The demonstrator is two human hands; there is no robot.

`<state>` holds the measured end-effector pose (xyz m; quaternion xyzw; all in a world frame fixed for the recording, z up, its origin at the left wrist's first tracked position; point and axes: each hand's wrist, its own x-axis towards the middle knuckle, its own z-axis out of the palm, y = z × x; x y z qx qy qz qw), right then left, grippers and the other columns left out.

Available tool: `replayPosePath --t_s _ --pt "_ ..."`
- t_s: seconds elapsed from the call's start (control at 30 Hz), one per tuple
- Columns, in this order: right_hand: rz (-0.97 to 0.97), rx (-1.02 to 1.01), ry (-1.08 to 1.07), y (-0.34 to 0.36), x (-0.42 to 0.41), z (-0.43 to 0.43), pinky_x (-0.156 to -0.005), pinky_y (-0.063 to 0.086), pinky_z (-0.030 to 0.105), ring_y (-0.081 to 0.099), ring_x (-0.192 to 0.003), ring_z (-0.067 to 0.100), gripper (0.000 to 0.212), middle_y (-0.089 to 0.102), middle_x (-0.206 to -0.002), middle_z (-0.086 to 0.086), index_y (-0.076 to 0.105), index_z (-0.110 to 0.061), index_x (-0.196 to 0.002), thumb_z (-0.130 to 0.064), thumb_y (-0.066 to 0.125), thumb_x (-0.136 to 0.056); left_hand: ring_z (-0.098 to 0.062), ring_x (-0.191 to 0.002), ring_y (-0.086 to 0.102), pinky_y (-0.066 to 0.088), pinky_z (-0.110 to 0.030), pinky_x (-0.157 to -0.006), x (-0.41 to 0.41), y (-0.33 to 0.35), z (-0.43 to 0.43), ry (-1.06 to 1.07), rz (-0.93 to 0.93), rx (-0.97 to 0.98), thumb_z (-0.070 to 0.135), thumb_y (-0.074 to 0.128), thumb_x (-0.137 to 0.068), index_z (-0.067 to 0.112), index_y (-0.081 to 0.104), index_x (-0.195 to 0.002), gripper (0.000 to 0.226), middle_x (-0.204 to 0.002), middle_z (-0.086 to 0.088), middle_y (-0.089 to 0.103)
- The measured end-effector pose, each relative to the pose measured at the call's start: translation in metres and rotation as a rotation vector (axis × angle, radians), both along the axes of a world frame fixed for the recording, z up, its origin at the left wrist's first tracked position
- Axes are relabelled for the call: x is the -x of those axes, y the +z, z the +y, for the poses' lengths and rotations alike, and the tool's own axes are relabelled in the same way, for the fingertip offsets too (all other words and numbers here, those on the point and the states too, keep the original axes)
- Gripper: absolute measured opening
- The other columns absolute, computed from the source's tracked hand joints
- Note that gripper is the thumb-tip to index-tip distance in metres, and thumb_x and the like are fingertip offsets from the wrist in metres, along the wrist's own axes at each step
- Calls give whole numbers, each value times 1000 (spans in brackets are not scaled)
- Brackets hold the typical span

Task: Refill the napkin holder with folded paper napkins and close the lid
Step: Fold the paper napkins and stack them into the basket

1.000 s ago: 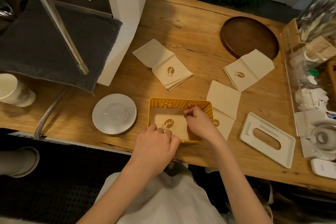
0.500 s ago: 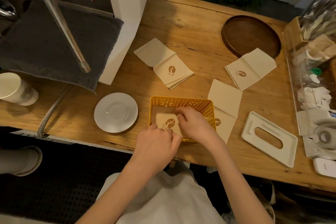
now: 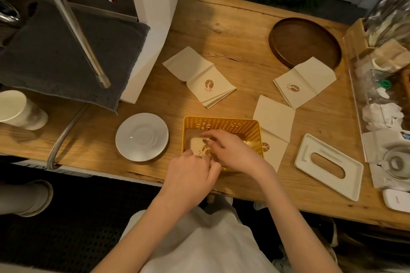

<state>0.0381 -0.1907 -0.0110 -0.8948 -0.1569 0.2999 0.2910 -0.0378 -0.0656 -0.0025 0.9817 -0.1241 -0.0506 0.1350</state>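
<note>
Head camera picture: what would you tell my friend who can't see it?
A person's left hand and right hand reach into a yellow napkin basket, onto a folded napkin with a brown logo. On the wooden counter around it lie more napkins, a white saucer and the white slotted lid, not yet on.

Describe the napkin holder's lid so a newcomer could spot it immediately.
On the wooden counter, look right of the yellow basket, past the napkin beside it. The lid is the white rectangular plate lying flat near the front edge. Unlike the beige napkins nearby, it has an oval slot through its middle.
</note>
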Motion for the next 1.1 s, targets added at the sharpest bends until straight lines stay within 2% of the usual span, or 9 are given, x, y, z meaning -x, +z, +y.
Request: replayPosePath --t_s 0.07,0.17,0.23,0.37,0.47,0.67,0.73,0.87,1.1 --pt "5 -33 -41 6 2 -4 -78 45 20 57 -94 6 37 59 -131 1 49 -21 -139 -18 39 -103 -20 -65 51 36 -27 -47 1 2 0 -17 15 -27 24 41 -96 18 55 -73 27 -63 1 55" --pt "-42 -92 -86 18 6 -13 -80 47 16 60 -104 5 34 63 -124 -5 53 -25 -134 -21 39 -104 -23 -82 54 42 -31 -57 2 -1 2 -31 37 -12 26 32 -100 17 58 -91 29 -82 -1 66" --pt "-88 -169 -162 29 10 -24 -80 47 12 61 -102 -2 30 66 -116 -11 57 -29 -128 -23 41 -103 -20 -94 55 47 -35 -75 2 0 3 26 93 46 31 30 -100 21 61 -98 32 -93 2 69" --pt "-203 -229 -299 44 12 -54 -75 51 12 63 -90 -8 24 69 -99 -17 61 -32 -119 -23 51 -99 -9 -113 52 23 -40 -113 5 6 3 105 177 132 36 27 -100 28 62 -114 38 -111 10 68" --pt "-264 -260 -390 43 11 -76 -75 52 19 64 -86 -1 22 70 -90 -14 64 -32 -113 -20 55 -97 -8 -118 51 11 -44 -120 6 17 2 126 104 142 36 31 -100 29 61 -122 38 -114 11 67" --pt "-345 -212 -518 28 8 -109 -65 44 8 58 -82 2 19 66 -89 -10 66 -30 -108 -19 61 -94 -12 -107 60 31 -42 -110 0 27 -5 163 -78 223 35 31 -92 25 70 -102 42 -99 9 71" --pt "-389 -159 -538 19 5 -118 -64 42 8 58 -82 3 18 65 -91 -8 66 -27 -108 -17 62 -93 -11 -106 59 42 -33 -98 -1 27 -7 153 -72 314 28 37 -93 23 70 -103 35 -99 9 70" --pt "-413 -8 -523 -2 -5 -141 -74 48 25 57 -84 9 20 64 -101 -4 65 -23 -112 -21 64 -91 5 -97 56 41 -7 -81 -7 22 -19 118 107 509 17 46 -96 26 67 -106 25 -101 17 65" --pt "-397 183 -410 -27 -15 -176 -80 49 35 56 -99 17 24 62 -107 -3 62 -20 -116 -25 61 -93 0 -87 57 50 -27 -72 -17 14 -64 100 213 451 38 45 -96 30 63 -108 23 -95 18 66"
